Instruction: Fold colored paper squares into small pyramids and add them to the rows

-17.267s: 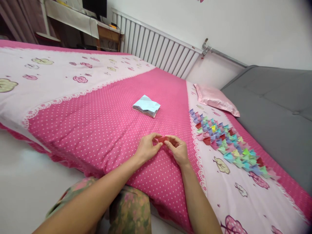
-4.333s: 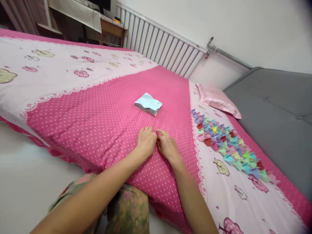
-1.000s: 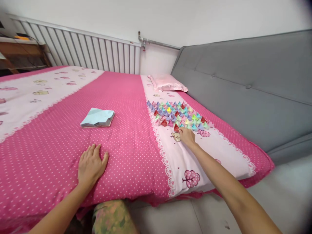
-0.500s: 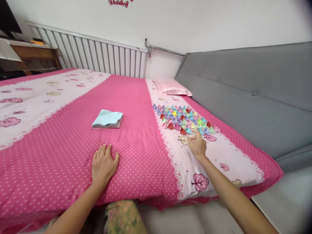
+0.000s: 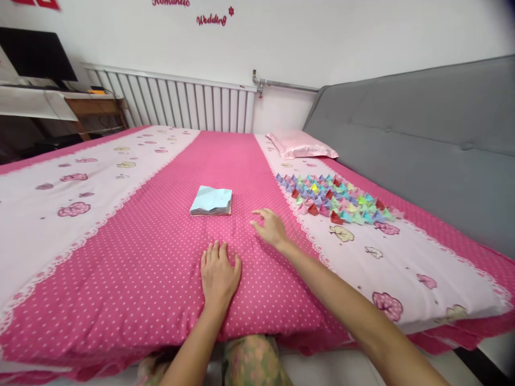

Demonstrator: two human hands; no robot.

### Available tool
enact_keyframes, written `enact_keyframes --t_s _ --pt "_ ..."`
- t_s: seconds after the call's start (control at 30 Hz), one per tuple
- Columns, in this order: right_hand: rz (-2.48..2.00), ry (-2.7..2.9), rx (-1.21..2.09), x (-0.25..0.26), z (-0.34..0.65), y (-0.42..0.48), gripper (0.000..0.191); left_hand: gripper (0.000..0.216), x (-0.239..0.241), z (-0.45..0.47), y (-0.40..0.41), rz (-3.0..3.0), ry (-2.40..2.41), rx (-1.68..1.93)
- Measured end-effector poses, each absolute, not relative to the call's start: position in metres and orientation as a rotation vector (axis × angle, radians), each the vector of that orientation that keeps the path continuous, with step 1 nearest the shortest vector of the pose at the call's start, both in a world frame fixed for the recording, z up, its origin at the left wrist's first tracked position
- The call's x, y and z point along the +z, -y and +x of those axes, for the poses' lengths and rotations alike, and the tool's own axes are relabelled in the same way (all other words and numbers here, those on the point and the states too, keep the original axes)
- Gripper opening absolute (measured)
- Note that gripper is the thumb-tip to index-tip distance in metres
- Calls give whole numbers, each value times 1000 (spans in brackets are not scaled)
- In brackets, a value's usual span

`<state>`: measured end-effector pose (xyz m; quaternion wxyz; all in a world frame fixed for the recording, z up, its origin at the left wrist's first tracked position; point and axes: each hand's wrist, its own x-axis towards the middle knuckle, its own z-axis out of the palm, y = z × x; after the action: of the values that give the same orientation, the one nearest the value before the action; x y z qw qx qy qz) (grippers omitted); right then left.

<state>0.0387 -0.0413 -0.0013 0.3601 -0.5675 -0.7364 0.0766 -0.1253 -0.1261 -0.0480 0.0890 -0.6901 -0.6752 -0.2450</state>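
My left hand [image 5: 219,273] lies flat on the pink dotted bedspread [image 5: 132,279], fingers stretched out and holding nothing. Above the bed, my right hand [image 5: 270,228] hovers with thumb and forefinger apart and nothing between them. A stack of light blue paper [image 5: 211,199] rests on the bedspread, ahead of my left hand and to the left of my right hand. Over on the white strip to the right stand many small folded paper boats [image 5: 338,198] in close rows, coloured red, purple, green, blue, pink and yellow.
A pink pillow [image 5: 301,145] lies behind the paper boats. The grey padded headboard [image 5: 422,123] borders the bed on the right. A white radiator [image 5: 173,102] with a pipe runs along the far wall. At the far left a monitor [image 5: 38,56] stands on a desk [image 5: 96,106].
My right hand has moved left, away from the paper boats toward the blue paper stack. My left hand stays flat on the bed. The camera view has turned to the left.
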Motion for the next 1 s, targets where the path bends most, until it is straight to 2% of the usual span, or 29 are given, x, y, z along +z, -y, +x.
enact_keyframes --t_s 0.23,0.5,1.0 --pt "-1226 2110 172 -6 -19 -32 42 47 -51 -127 126 -2083 2012 -783" --pt "-1283 2177 261 -15 -43 -69 43 47 -54 -127 127 -2116 2065 -856" --pt "-1491 1982 654 -15 -47 -80 28 47 -51 -126 131 -2130 2099 -848"
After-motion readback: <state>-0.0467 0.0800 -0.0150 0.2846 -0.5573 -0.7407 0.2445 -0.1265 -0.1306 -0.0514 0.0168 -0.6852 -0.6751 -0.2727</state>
